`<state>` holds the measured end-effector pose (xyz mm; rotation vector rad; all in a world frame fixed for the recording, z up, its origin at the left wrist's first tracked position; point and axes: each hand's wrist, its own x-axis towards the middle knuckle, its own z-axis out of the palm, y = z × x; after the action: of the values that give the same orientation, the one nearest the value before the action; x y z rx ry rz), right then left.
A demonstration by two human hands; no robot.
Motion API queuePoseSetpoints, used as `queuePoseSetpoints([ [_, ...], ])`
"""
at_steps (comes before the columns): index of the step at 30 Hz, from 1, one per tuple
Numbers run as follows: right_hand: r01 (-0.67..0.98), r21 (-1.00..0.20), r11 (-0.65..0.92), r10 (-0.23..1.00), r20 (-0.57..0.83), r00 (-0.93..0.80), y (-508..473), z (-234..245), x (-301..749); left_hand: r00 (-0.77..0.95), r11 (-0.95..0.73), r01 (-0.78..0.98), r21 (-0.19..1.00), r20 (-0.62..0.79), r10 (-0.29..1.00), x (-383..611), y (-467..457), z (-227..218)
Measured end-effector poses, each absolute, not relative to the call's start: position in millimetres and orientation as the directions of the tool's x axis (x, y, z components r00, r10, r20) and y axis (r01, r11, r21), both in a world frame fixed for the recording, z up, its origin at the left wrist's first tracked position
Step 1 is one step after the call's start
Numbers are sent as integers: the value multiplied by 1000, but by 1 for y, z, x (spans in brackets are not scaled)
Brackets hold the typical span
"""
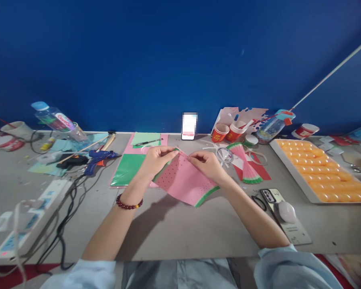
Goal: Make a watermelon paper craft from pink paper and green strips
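Between my two hands is a sheet of pink paper [180, 178] with dark seed-like dots and green strips along two opposite ends. My left hand [159, 160] pinches its upper left edge, near a green-bordered corner. Thumb and fingers of my right hand [207, 162] close on the far edge, a little right of the middle. The sheet is tilted above the grey table and bends slightly, casting a shadow below. Right of my right hand lies a pleated pink-and-green paper fan [245, 164], on red paper [260, 169].
Green paper [129, 166] with a pen [149, 142] lies to the left, near a blue glue gun [99, 158] and a power strip [33, 216]. A lit phone [189, 126] leans at the wall. On the right are red cups [220, 132], an orange-ball tray [321, 170] and another phone [284, 214].
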<state>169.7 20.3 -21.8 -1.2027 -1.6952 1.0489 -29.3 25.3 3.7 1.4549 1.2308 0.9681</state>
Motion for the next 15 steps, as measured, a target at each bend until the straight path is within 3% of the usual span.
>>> queuePoseSetpoints([
  [8, 315, -924, 218, 956, 137, -258, 21, -21, 170, 270, -82, 243, 966, 14, 963, -30, 20, 12],
  [15, 322, -926, 197, 953, 104, -285, 20, -20, 171, 205, -151, 293, 944, 93, 974, -34, 26, 0],
])
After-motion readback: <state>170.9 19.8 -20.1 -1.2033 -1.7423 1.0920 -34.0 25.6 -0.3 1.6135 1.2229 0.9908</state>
